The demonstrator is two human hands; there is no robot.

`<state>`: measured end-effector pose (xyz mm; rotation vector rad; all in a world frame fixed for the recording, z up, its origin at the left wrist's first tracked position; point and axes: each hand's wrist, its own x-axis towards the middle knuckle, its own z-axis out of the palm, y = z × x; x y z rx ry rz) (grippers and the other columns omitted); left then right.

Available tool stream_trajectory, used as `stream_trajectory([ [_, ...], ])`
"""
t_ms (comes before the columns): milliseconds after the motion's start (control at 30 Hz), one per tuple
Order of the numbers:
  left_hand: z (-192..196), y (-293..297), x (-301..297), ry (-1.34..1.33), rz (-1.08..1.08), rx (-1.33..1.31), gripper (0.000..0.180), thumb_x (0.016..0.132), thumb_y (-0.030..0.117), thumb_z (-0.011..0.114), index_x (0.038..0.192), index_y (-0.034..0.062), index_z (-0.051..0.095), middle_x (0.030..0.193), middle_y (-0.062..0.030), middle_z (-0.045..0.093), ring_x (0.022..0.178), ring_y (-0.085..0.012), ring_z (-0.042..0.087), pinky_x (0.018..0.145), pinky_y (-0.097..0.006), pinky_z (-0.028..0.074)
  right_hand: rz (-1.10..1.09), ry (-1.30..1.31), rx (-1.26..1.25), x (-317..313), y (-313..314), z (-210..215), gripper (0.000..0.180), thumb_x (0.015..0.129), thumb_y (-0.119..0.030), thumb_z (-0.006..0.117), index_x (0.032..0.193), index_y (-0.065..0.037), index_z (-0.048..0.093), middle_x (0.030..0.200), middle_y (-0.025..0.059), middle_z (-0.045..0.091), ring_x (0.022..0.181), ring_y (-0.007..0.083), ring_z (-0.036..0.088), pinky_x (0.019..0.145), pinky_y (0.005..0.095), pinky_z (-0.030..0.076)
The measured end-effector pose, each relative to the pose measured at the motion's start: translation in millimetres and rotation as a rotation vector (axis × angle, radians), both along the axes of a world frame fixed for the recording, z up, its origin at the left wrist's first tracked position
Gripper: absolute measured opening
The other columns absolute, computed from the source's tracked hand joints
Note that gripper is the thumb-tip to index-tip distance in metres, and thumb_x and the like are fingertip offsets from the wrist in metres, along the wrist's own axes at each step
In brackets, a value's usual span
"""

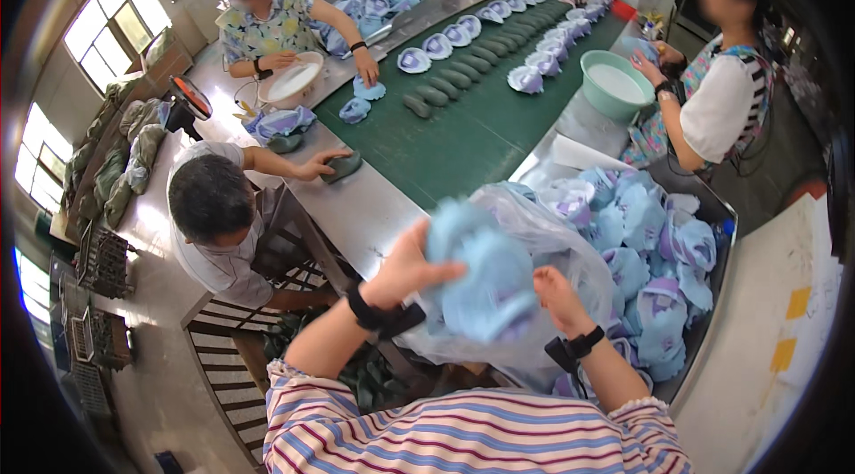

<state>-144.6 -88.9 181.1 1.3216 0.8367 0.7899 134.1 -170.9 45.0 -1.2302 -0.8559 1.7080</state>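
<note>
A light blue fabric shoe upper (485, 273) with purple parts hangs in front of me, smeared by motion. My left hand (411, 267) is closed on its left side, with the thumb across the front. My right hand (558, 298) is beside the upper's right edge, fingers curled together; whether they grip anything is hidden. Behind the upper lies a clear plastic bag (570, 265). A heap of similar blue and purple uppers (637, 233) fills a metal-edged tray to the right.
A green conveyor belt (392, 153) carries rows of uppers and dark green shoe lasts (454, 79). One worker at left holds a last (341, 167). Others stand at a pale basin (294, 82) and a mint-green basin (614, 86). Below left is a slatted rack (233, 376).
</note>
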Motion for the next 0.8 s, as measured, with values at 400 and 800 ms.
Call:
stream_trajectory([
  [400,-145.8,265.0,-93.3,0.759,0.694,0.303,0.067,0.053,0.027,0.084,0.105,-0.0037,0.054,0.107,-0.0246,0.06,0.104,-0.0371,0.058,0.086,-0.04,0.047,0.242,-0.03,-0.191,-11.0,-31.5,-38.7,0.021,0.089,-0.017,0.059,0.105,-0.005,0.055,0.1,0.0052,0.061,0.087,0.0145,0.061,0.073,0.0278,0.048],
  [800,-27.2,121.7,-21.7,0.256,-0.39,0.199,0.041,0.088,0.027,0.062,0.12,0.003,0.054,0.12,-0.0089,0.058,0.107,-0.0179,0.055,0.089,-0.031,0.043,0.511,-0.378,0.133,-39.7,17.2,-52.7,0.044,0.082,-0.025,0.066,0.119,-0.004,0.054,0.099,0.0097,0.062,0.085,0.0144,0.057,0.073,0.0282,0.048],
])
